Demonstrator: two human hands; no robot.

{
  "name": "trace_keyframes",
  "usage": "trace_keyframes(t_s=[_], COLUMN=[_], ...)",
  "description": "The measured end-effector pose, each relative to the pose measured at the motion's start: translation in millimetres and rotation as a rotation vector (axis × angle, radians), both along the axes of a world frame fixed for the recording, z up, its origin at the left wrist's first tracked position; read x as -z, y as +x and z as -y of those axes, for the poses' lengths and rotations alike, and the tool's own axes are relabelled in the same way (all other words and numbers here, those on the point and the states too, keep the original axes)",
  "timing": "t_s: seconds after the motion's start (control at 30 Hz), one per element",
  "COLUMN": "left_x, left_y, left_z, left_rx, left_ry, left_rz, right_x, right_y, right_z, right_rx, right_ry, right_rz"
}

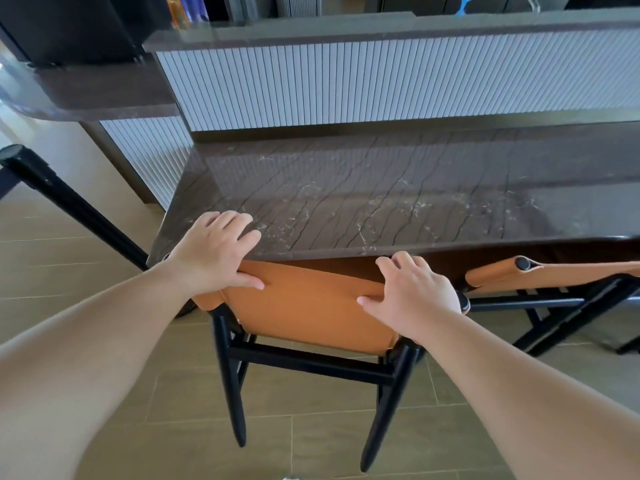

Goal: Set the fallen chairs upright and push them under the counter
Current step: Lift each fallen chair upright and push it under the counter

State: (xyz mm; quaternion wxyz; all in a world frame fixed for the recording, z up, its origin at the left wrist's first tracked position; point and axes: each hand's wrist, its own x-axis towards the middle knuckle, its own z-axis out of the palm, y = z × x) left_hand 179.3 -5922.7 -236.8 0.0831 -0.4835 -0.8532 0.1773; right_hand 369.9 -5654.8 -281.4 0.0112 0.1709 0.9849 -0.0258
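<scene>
From the head view, we judge the push-in step under way: our left hand [214, 251] and right hand [414, 292] grasp the top of the upright orange chair [304, 303] backrest, its seat already beneath the counter [363, 199]. Next comes a straight shove forward; another chair [540, 275] stands alongside.

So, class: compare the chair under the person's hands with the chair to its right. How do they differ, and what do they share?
1. The middle chair is gripped along its backrest top by the left hand and right hand; the right chair is untouched.
2. The middle chair shows fully, legs included; the right chair is cut by the frame edge.
Both stand upright at the counter, with orange backs and black frames.
</scene>
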Motion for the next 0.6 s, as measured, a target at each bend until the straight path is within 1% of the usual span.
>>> trace_keyframes(t_s=[0.2, 0.33, 0.43, 0.53, 0.6], left_x=[-6, -5, 2, 10, 16], left_y=[-30, -45, -54, -57, -60], left_z=[-1, 10, 24, 33, 36], left_rx=[0.076, 0.071, 0.029, -0.076, -0.113], left_ry=[-0.037, -0.057, -0.033, 0.0, 0.017], left_rz=[-0.01, 0.019, 0.126, 0.269, 0.3], right_x=[0, -2, -4, -2, 0], right_y=[-16, -30, -35, -34, -35], right_z=[16, 30, 40, 43, 44], right_rx=[0.035, 0.018, 0.018, 0.025, 0.031], right_ry=[0.006, 0.019, 0.017, 0.014, 0.024], right_rz=[-0.026, -0.019, 0.01, 0.033, 0.034])
